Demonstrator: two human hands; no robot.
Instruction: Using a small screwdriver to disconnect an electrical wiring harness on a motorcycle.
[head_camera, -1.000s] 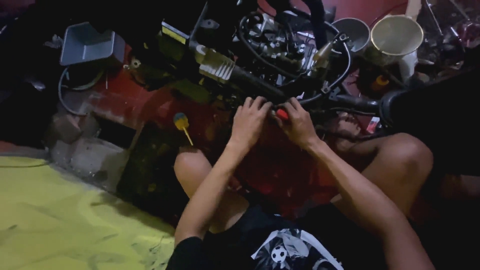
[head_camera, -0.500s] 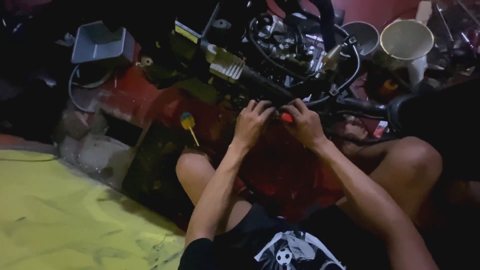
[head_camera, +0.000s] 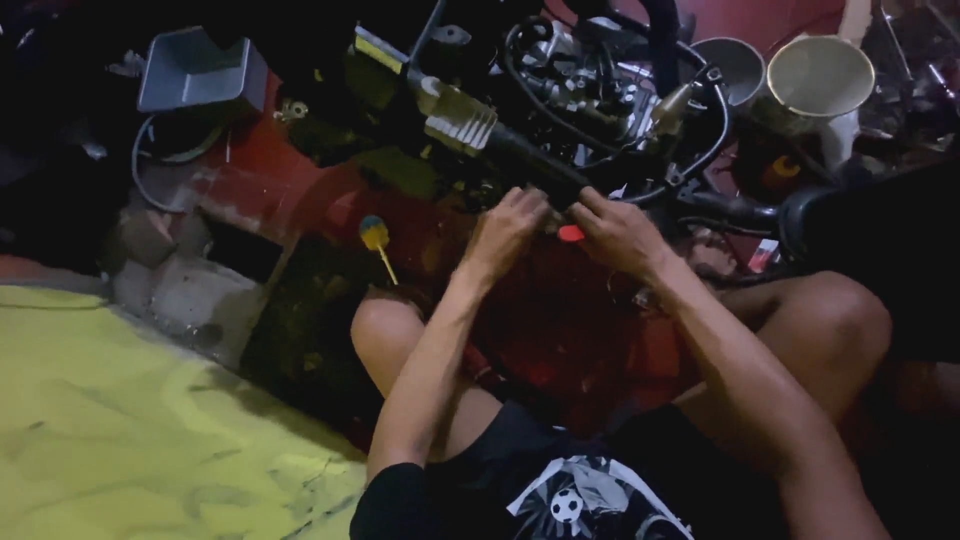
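- While both hands sit close together in the middle, the left hand (head_camera: 505, 232) and right hand (head_camera: 615, 232) are curled onto the underside of a dark engine assembly (head_camera: 590, 110) lying on the red floor (head_camera: 280, 200).
- Left fingers (head_camera: 527, 203) are bent and pressed against a black bar of the engine; can't tell if they actually pinch anything.
- Right fingers (head_camera: 590, 208) are bunched together at a small red piece (head_camera: 570, 233), which sits right between the two hands, touching or nearly so.
- Screwdriver with a yellow-and-blue handle (head_camera: 375, 238) lies well left of the left fingers, untouched.
- Pale bucket (head_camera: 820, 78) and a grey bowl (head_camera: 728, 66) stand up past the right fingers, well apart.
- Grey box (head_camera: 195, 72) is far off to the upper left of the fingers; yellow sheet (head_camera: 130, 430) lies lower left.
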